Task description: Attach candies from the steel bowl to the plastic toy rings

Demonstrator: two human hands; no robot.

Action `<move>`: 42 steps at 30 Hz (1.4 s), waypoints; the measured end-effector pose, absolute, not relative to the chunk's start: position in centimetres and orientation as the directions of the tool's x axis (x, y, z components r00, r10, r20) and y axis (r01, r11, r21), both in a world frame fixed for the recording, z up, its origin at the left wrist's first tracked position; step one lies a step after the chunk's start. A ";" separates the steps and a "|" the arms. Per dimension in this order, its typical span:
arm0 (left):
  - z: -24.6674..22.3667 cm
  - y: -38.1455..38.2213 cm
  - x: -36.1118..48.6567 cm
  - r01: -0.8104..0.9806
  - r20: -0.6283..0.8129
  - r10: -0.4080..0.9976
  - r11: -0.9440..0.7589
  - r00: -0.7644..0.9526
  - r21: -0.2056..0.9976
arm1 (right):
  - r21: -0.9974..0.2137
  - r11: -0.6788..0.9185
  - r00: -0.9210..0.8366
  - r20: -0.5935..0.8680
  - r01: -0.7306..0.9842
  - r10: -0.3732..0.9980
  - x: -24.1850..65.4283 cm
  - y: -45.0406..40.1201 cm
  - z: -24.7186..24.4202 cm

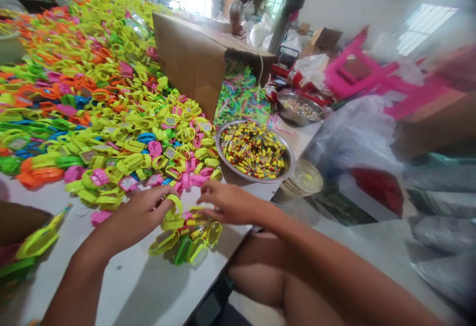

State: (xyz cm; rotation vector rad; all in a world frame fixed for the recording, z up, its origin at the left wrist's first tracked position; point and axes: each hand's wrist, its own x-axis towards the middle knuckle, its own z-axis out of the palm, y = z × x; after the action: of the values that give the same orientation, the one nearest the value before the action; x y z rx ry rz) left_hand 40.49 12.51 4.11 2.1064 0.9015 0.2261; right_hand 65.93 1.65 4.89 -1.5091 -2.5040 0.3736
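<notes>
Yellow rings (186,239) at table edge (208,286), between both hands (178,212).

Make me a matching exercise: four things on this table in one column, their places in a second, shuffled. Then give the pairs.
Things:
1. round metal bowl of small red and yellow pieces
2. brown cardboard box lying on its side
3. small pile of yellow-green plastic rings
4. pink plastic stool

Places:
A. under the left hand and right hand
B. beyond the table, far right
C. right of the big coloured heap
D. behind the bowl

Pairs: 1-C, 2-D, 3-A, 4-B
</notes>
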 end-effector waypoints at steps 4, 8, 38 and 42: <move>4.1 12.1 40.7 0.503 -0.289 0.621 -0.200 0.729 0.841 | -0.354 0.082 -0.013 0.192 0.932 0.981 72.3 4.5 6.0; 4.2 11.7 41.4 0.323 -0.250 0.508 -0.059 0.824 0.944 | -0.341 0.009 0.042 0.142 0.940 0.989 76.9 7.2 4.1; 4.0 8.4 45.4 -0.143 0.082 0.748 0.018 0.659 0.990 | -0.921 0.116 -0.117 0.077 0.373 0.990 69.3 -1.0 10.3; 4.6 7.9 45.5 -0.061 0.177 0.806 -0.173 0.565 0.983 | -0.973 0.051 -0.163 0.014 0.225 0.986 67.4 -0.5 9.9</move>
State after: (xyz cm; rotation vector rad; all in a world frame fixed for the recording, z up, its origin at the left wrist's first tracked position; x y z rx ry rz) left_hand 45.48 7.94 4.61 1.5632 0.6515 0.8740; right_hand 67.44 -0.53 9.86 -1.2715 -1.5166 1.1847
